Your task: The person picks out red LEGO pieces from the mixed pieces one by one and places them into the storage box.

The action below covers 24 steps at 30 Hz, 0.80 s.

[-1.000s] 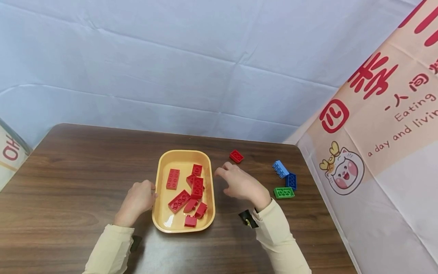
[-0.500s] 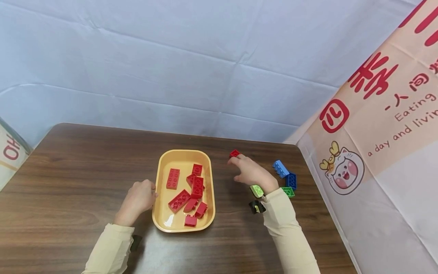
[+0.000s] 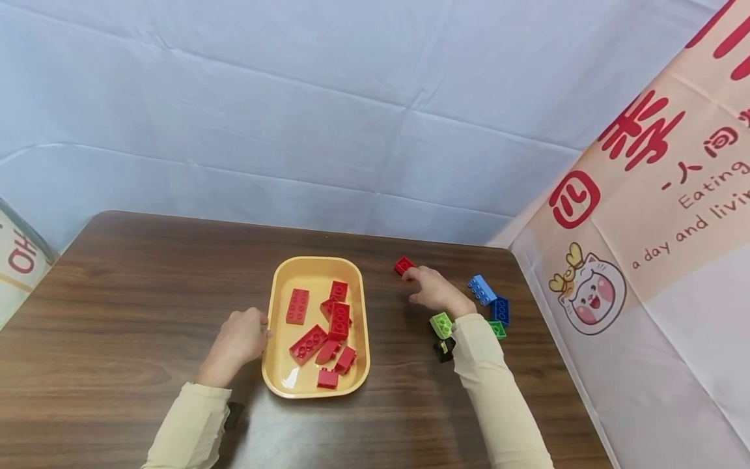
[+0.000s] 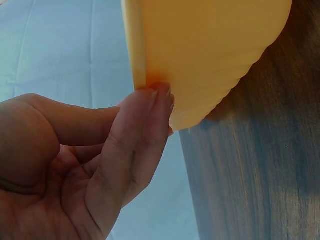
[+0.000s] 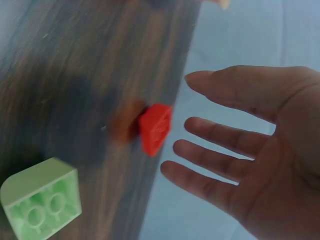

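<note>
At its left rim, a yellow tray [image 3: 316, 262] is pinched between the thumb and fingers of my left hand [image 3: 237, 339], as the left wrist view [image 4: 100, 150] also shows. Several red toy bricks [image 3: 297, 307] lie inside the tray. My right hand [image 3: 435, 290] hovers over the table with fingers spread and nothing in them. Just beyond its fingertips sits a small red brick [image 3: 404, 265]; in the right wrist view a gap shows between that red brick [image 5: 156, 129] and the fingers. A light green brick [image 3: 441, 325] lies below the right hand.
To the right on the wooden table [image 3: 146, 293] are a light blue brick [image 3: 482, 290], a dark blue brick [image 3: 500, 311] and a green brick [image 3: 497, 329], partly hidden by the sleeve. A black item [image 3: 444, 349] lies by the right cuff. A pale cloth wall [image 3: 263, 117] rises behind.
My right hand has moved right and away from the tray toward the small red brick, uncovering the light green brick. The left hand stays on the tray rim.
</note>
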Tool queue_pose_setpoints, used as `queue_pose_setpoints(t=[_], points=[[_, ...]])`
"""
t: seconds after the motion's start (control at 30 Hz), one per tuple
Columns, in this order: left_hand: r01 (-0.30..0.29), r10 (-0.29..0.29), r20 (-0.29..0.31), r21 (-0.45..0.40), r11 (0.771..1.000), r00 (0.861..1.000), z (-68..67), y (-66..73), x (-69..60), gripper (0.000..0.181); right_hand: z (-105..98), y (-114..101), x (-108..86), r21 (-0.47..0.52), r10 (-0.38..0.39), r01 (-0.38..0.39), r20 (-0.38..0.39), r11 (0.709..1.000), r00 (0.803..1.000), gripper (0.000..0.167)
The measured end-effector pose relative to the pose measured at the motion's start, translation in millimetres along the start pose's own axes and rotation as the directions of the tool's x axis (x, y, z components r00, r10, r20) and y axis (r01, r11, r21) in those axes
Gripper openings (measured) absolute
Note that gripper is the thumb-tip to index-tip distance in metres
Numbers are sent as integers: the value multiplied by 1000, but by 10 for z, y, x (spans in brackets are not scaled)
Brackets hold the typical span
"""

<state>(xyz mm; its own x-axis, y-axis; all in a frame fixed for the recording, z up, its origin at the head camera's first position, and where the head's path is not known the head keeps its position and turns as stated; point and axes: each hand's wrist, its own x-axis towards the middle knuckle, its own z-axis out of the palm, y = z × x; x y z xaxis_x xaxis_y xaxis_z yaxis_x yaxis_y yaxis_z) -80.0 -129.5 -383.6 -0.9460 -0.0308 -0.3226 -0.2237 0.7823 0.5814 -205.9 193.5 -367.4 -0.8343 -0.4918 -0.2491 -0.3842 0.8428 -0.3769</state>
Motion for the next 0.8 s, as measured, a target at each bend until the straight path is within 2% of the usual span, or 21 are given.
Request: queue_pose_setpoints(t=[0.33,0.6,0.8], points=[[-1,1,-5,5,1000,1000,4,-9,7,25,80,254,163,14,27,-26,-29,1000,999,45],[-12,12,-11,18,1000,1000,-6,-11,8,18,106,328,278,47,66,-64,-52,997,996,45],[-1,1,-4,13,1000,1000,-6,-6,9,22,115,374,352,9,70,-69,-49,998,996,47]])
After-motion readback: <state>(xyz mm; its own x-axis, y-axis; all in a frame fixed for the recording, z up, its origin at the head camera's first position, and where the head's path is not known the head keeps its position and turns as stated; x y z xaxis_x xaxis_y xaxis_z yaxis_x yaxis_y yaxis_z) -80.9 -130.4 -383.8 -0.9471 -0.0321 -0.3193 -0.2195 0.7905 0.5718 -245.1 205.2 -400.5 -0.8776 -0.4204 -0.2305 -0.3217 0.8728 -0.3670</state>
